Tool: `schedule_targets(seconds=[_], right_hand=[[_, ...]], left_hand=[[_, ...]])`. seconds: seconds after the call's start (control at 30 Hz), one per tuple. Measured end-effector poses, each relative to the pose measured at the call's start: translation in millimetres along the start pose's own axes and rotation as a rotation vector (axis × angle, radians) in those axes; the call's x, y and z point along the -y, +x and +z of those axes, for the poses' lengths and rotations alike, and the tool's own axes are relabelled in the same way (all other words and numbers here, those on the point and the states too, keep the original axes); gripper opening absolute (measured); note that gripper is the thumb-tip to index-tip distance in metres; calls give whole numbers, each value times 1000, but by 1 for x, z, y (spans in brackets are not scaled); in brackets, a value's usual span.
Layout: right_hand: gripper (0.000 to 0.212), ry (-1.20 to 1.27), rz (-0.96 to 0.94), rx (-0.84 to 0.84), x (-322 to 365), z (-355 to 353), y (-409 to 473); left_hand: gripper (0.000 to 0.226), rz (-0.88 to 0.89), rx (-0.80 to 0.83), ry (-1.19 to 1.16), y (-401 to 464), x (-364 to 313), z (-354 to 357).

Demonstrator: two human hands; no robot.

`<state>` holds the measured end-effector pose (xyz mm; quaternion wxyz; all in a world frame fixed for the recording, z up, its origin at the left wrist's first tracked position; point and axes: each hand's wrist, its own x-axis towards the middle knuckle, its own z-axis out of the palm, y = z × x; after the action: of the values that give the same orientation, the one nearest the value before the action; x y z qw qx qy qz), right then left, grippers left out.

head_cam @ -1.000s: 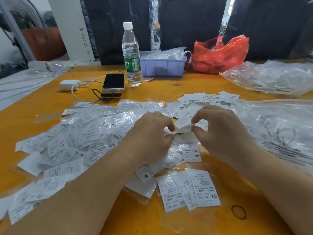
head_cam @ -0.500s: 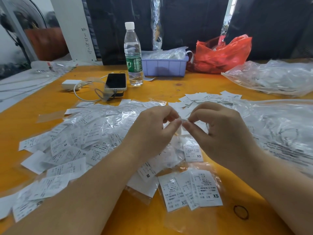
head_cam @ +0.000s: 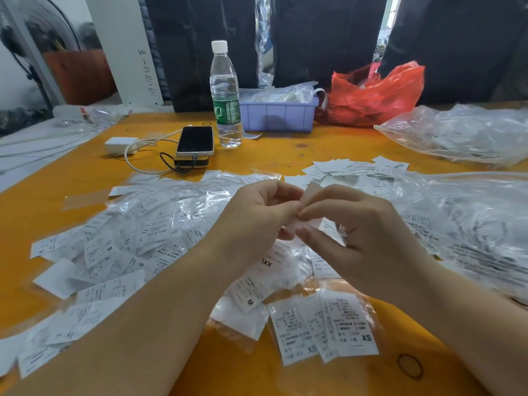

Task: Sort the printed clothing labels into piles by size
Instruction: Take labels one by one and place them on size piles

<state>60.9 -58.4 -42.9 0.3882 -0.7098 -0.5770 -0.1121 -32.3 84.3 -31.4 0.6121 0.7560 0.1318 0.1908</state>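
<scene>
White label sits pinched between the left hand and right hand, raised above the loose label heap on the orange worktop. XS labels lie stacked nearest the person.

Orange tabletop; dark curtains behind; white pillar left; daylight through gap.

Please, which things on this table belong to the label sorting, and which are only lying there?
Job:
left hand and right hand, pinching one label
loose label heap
XS pile

Lying about:
water bottle
phone
white charger
red bag
rubber band
</scene>
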Motion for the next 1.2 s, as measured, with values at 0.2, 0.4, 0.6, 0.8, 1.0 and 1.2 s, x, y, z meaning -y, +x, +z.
schedule_targets(seconds=[0.2,0.4,0.6,0.8,1.0,1.2], right_hand=[[10,302,259,-71,2,-6,2],[44,811,584,-11,2,-16,12],[49,1220,612,27,1,-17,11],[58,1634,626,96,-11,-20,9],[62,1666,713,213,-7,-15,9],[76,1622,636,375,-1,-8,8]], left_hand=[[16,0,-50,-60,1,-2,-3],[25,29,-60,-40,0,-3,-1],[13,60,-96,25,-2,-6,-1],[28,171,-104,161,-7,-8,0],[27,459,-114,475,-15,-13,7],[31,438,2,592,-15,-14,10]])
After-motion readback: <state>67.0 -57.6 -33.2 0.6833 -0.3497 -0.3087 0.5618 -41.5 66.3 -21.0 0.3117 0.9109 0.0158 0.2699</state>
